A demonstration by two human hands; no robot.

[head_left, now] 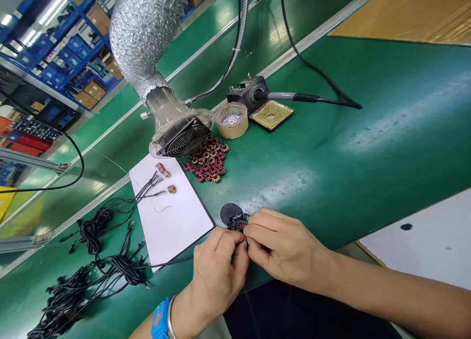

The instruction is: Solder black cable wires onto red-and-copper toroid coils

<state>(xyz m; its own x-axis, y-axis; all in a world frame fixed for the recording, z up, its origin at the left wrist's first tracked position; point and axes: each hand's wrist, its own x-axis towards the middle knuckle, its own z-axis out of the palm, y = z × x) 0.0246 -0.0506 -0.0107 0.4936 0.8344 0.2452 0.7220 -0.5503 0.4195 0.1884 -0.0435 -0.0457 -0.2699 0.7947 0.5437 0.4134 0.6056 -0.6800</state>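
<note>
Just in front of me, a black round housing (237, 222) with a red-wound coil inside stands at the bench's near edge, with a flat black disc (231, 213) beside it. My left hand (221, 268) is closed in a pinch, and a black cable (176, 261) runs into it from the left. Closed against the housing's near right side is my right hand (283, 243), its fingertips meeting those of the left. What lies exactly between the fingertips is too small and covered to see.
Black cable bundles (128, 269) lie left, beside a white board (172, 216) bearing wires and small coils. Behind are many red-black ring coils (209, 162), a fume extractor (184, 133), a solder pot (232, 120), a yellow sponge tray (272, 114) and a soldering iron (290, 97) in its stand.
</note>
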